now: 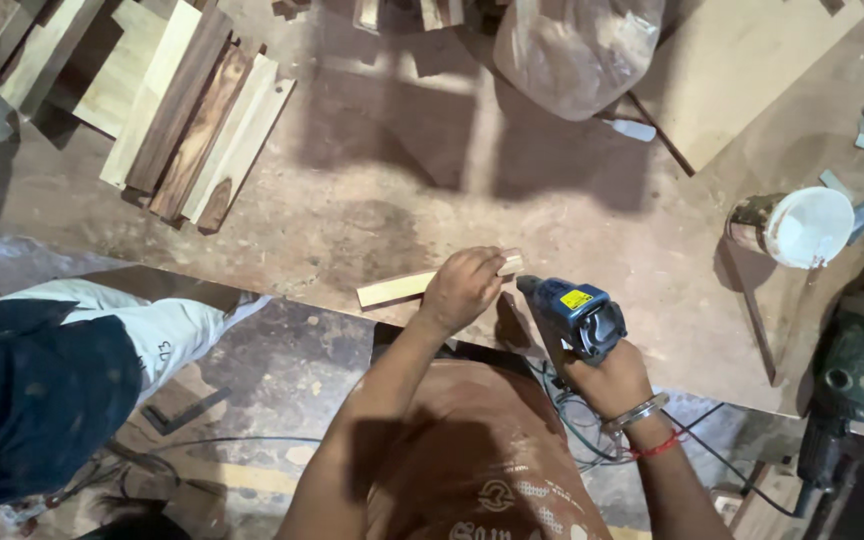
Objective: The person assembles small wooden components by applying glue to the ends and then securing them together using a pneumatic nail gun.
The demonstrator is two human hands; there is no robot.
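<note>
My left hand presses down on a short pale wooden strip that lies near the front edge of the worn workbench. My right hand grips a blue electric drill by its handle. The drill's nose points left at the strip's right end, right beside my left hand. A metal bangle and a red thread circle my right wrist. The drill's cord hangs down below the bench edge.
Stacked light and dark wood planks lie at the back left. A clear plastic bag and a plywood sheet sit at the back. A white tub and a green power tool stand at the right. Another person's leg is at the left.
</note>
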